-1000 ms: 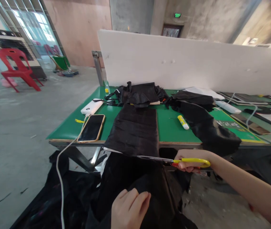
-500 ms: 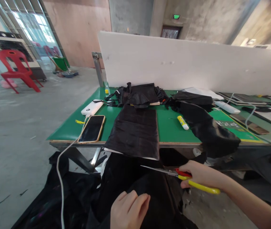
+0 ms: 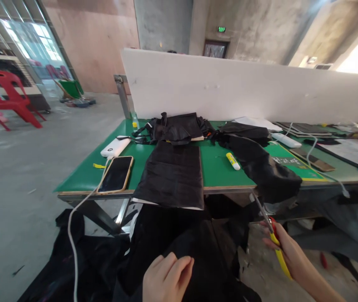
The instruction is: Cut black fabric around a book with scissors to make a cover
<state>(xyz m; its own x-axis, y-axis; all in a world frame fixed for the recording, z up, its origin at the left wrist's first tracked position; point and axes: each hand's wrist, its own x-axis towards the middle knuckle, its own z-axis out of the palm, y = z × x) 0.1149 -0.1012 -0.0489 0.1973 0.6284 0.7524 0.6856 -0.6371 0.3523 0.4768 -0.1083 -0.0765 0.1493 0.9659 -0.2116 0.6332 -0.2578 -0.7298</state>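
Observation:
My right hand [image 3: 287, 249] is closed round the yellow handles of a pair of scissors [image 3: 268, 228], blades pointing up toward the table edge, low at the right. My left hand [image 3: 166, 279] rests with fingers curled on black fabric [image 3: 179, 239] that lies over my lap at the bottom. A flat black fabric panel [image 3: 171, 174] lies on the green table [image 3: 219, 172] and overhangs its near edge. The scissors are clear of that panel.
On the table lie a phone [image 3: 116, 174] on a white cable, a white power bank [image 3: 115, 147], a yellow-capped glue stick [image 3: 233, 161], more bunched black fabric [image 3: 260, 163] and papers at the right. A white board [image 3: 244, 88] stands behind. A red chair [image 3: 7, 98] is at far left.
My right hand has swung the scissors away from the panel's hanging edge, down and to the right, turning the blades upward. My left hand has stayed on the lap fabric.

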